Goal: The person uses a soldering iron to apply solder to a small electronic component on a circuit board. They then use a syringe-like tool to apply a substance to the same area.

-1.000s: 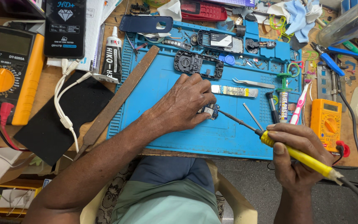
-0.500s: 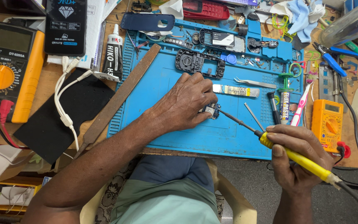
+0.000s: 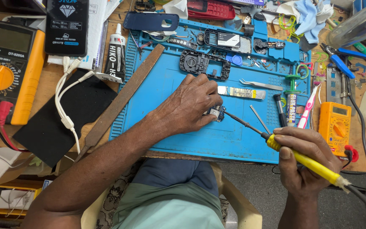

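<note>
Bench: wooden bench (image 3: 51,85), worn and crowded, seen from above; a blue silicone repair mat (image 3: 183,140) with moulded tray pockets along its far edge covers the middle.
Left hand: left hand (image 3: 189,106) lies palm down on the mat, its grip closed, fingertips pinching a small circuit board (image 3: 217,113) flat against the rubber.
Circuit board: tiny, dark, with blue patches, near the mat's centre, mostly hidden under the fingers.
Right hand: right hand (image 3: 306,159) off the bench's near edge, its grip wrapped tight around the yellow plastic handle of a soldering iron (image 3: 291,152).
Soldering iron: thin dark metal shaft slants up-left, tip touching or just at the board's right edge; I cannot tell which. A black cord trails from the handle's rear.
Beside the hands: steel tweezers (image 3: 261,84) and a flat strip in a pale printed wrapper (image 3: 240,92) lie just beyond the board; a black plastic phone frame (image 3: 204,64) sits farther back.
Left of mat: long rusty flat file (image 3: 123,96) lies diagonally over the mat's edge; a black foam pad (image 3: 60,114), a white cable (image 3: 66,95) and a large yellow-cased multimeter (image 3: 11,72).
Right of mat: small orange multimeter (image 3: 334,127), pink toothbrush (image 3: 308,108).
</note>
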